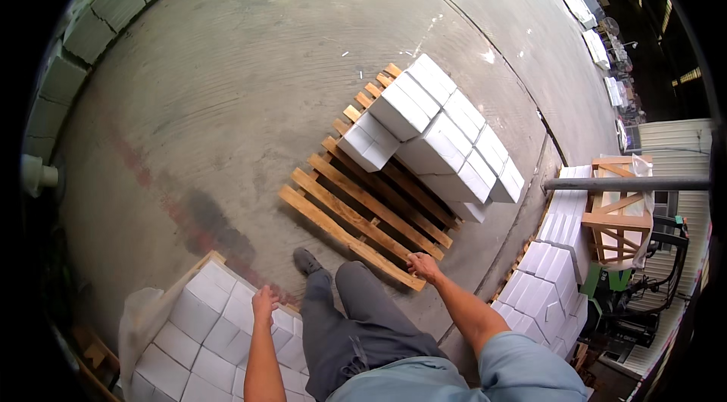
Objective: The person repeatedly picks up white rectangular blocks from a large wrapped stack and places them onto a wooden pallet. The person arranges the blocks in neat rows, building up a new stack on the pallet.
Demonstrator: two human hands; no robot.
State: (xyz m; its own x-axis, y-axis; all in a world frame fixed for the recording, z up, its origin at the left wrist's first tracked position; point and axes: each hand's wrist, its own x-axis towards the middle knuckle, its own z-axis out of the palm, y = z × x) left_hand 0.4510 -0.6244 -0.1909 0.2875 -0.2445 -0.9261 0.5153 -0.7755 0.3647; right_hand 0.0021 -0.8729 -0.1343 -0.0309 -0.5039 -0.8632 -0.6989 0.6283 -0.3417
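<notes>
My left hand (264, 304) hovers beside the stack of white boxes (203, 290) at the lower left, its fingers loosely bent and apart, with nothing seen in them. My right hand (425, 268) hangs over the near right corner of a wooden pallet (352, 252), fingers curled in; no object shows in it, and I cannot tell whether it touches the slats. On the pallet's far right part stand white boxes (447, 143) in stacked layers. A lower white box (369, 142) sits beside them, toward the bare near slats.
More white boxes (541, 273) are stacked at the right, near a wooden crate (621, 213), a grey pole (628, 184) and a green forklift (617, 281). White stacks (91, 31) line the far left. A concrete floor (250, 69) surrounds the pallet.
</notes>
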